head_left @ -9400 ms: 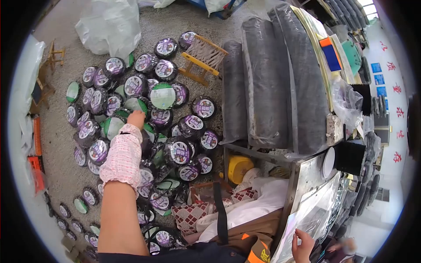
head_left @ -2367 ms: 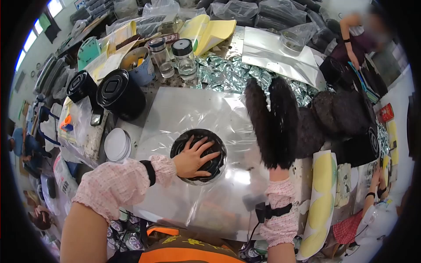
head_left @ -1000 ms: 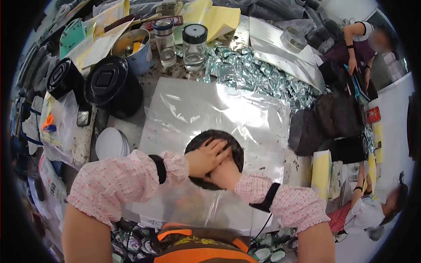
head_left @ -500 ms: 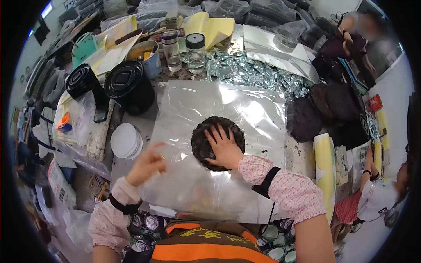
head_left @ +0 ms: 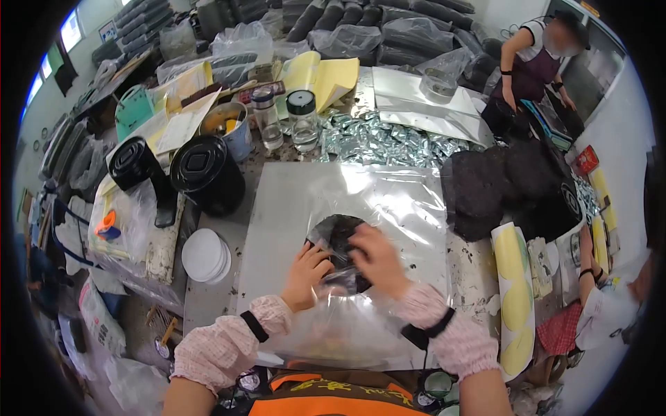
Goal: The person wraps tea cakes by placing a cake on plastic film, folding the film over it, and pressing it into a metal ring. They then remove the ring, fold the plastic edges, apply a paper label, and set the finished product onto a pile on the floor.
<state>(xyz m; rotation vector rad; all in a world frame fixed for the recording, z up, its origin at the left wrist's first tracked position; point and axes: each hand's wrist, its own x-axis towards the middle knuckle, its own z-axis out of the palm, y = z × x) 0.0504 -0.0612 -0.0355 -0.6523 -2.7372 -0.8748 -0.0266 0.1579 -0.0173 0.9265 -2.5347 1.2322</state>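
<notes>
A dark, round, pressed cake (head_left: 345,232) with a crumbly surface lies on clear plastic film (head_left: 284,201) in the middle of the table. A glossy fold of film lies over its lower left part. At the cake's left edge, my left hand (head_left: 305,276) has its fingers bent onto this fold and appears to grip it. My right hand (head_left: 380,262) is over the cake's right side, its fingers curled and smeared by motion. Whether it holds any film cannot be made out.
White discs (head_left: 206,255) and a black canister (head_left: 207,173) stand left. Behind are glass jars (head_left: 302,121) and small foil packets (head_left: 388,139). More dark cakes (head_left: 479,187) and a yellow-white roll (head_left: 513,298) are right. One co-worker (head_left: 531,62) stands far right, another nearer.
My left hand has come in from the left to the cake's edge. My right hand has lifted from lying flat on the cake and curled. Film now partly covers the cake; the view has tilted up.
</notes>
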